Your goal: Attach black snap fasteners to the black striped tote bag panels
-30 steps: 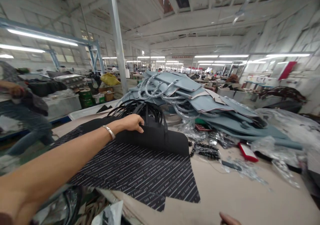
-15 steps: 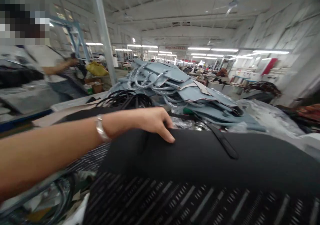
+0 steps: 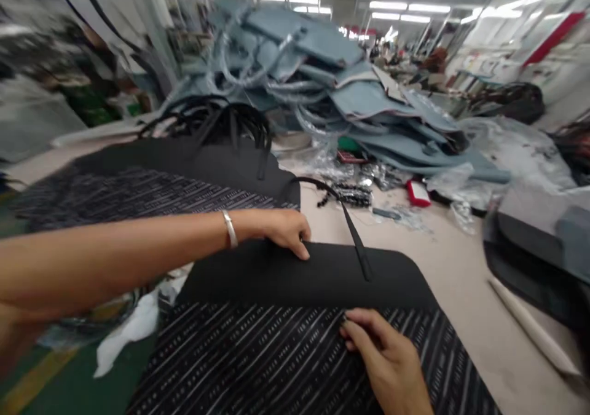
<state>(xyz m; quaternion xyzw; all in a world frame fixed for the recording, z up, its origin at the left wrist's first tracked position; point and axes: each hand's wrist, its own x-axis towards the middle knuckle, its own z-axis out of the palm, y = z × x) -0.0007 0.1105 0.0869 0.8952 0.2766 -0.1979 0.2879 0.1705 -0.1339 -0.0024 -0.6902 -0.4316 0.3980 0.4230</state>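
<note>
Bag panel (image 3: 295, 353), black with a striped, lettered cloth face, located directly before the wearer at the near side of the table (image 3: 461, 267). Left hand (image 3: 288, 230): closed in a pinch on the panel's far edge, thumb on the near face, the other fingers mostly hidden behind. Right hand (image 3: 389, 353): over the striped cloth, just below the black band (image 3: 341, 267), thumb and fingers drawn nearly together; whether it grips cloth or some small item cannot be told.

Handling, by judgement: light, bendable, the band rather stiffer than the cloth, moderately smooth, not fragile. Best hold is the band's far edge, near the middle or at both rounded corners.

Orientation: the band runs left to right along the far edge, which points away from the wearer. The sides spread toward the wearer; the near end is cut off by the frame, so the full long axis cannot be confirmed.

Outward: one strap (image 3: 353, 227) has an end on the band, right of the left hand. Beyond, to the left, lie similar panels (image 3: 184, 163) with a tangle of black straps (image 3: 230, 120). Farther off, blue-grey bag pieces (image 3: 318, 40) are heaped, a red-and-white box (image 3: 418, 193) nearer at their right.
</note>
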